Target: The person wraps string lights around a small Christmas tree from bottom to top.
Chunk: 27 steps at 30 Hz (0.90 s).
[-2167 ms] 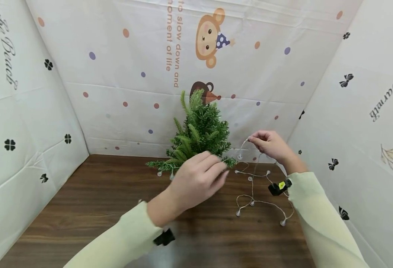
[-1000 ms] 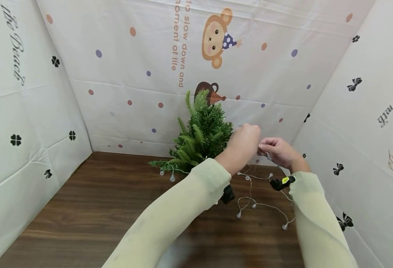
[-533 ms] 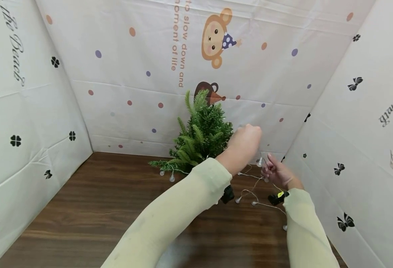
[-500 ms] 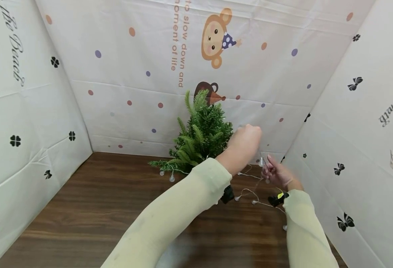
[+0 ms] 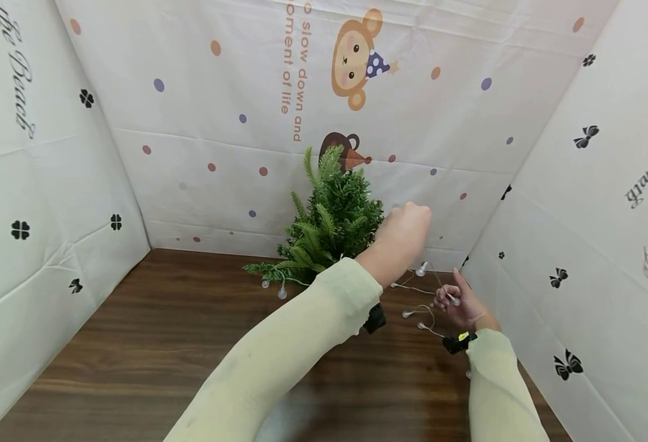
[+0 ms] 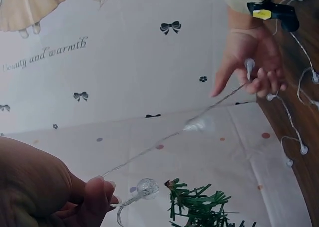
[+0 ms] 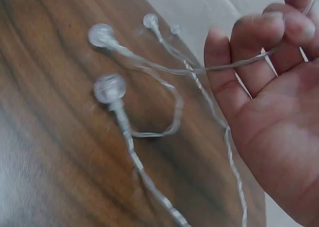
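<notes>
A small green artificial Christmas tree (image 5: 337,215) stands at the back of the table, with bulbs on its lower left branch. To its right, my left hand (image 5: 404,233) pinches the wire of a clear-bulb string light (image 6: 147,188). From there the wire stretches to my right hand (image 5: 462,304), held lower and palm up. Its fingers curl round the wire while the thumb points away, as the left wrist view shows. One bulb (image 6: 249,64) lies against the right palm. In the head view, my left fingertips are hidden behind the back of the hand.
More string-light bulbs (image 7: 110,89) and looped wire lie on the brown wooden table (image 5: 153,344) beneath the right hand. Printed white cloth walls (image 5: 202,110) close in the back and both sides. The left sleeve (image 5: 280,344) crosses in front of the tree.
My left hand moved right past the tree to meet the right hand and has stayed there. The right hand then dropped down, turning palm up, and the wire between them stretched out.
</notes>
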### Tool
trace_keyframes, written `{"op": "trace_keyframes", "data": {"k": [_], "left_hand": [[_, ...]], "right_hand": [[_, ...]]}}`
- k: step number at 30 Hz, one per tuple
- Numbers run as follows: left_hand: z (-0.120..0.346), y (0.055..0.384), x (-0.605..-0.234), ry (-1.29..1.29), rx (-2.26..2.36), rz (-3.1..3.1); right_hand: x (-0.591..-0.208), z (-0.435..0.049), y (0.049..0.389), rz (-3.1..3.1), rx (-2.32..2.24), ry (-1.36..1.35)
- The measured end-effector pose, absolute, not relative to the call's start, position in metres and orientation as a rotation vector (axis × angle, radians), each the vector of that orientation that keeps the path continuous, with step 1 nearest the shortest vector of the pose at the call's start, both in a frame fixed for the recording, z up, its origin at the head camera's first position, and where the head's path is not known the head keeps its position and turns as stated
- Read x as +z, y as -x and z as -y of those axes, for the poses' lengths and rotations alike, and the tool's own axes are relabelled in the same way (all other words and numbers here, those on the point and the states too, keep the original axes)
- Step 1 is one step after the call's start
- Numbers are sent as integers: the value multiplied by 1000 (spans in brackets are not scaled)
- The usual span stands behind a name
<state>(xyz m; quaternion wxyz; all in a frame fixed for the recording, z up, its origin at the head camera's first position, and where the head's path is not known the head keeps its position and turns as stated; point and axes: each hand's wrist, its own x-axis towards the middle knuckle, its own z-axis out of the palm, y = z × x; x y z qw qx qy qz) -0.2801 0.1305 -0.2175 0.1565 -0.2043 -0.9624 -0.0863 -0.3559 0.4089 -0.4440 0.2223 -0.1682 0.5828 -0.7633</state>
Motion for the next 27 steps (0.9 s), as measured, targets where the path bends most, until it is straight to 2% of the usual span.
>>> {"op": "trace_keyframes", "data": {"k": [5, 10, 16, 22, 27], "left_hand": [[-131, 279, -217, 597, -285, 2743], [-135, 279, -222, 625, -247, 2796], [-138, 279, -230, 641, -223, 2809], [-136, 279, -244, 693, -90, 2760], [-137, 280, -254, 703, -25, 2735]], "right_hand": [[-447, -418, 353, -1721, -2080, 344], [-427, -420, 361, -1619, -2115, 512], [-361, -417, 372, -1547, -2173, 580], [-291, -393, 376, -1693, -2293, 426], [-250, -370, 378, -1904, -2401, 314]]}}
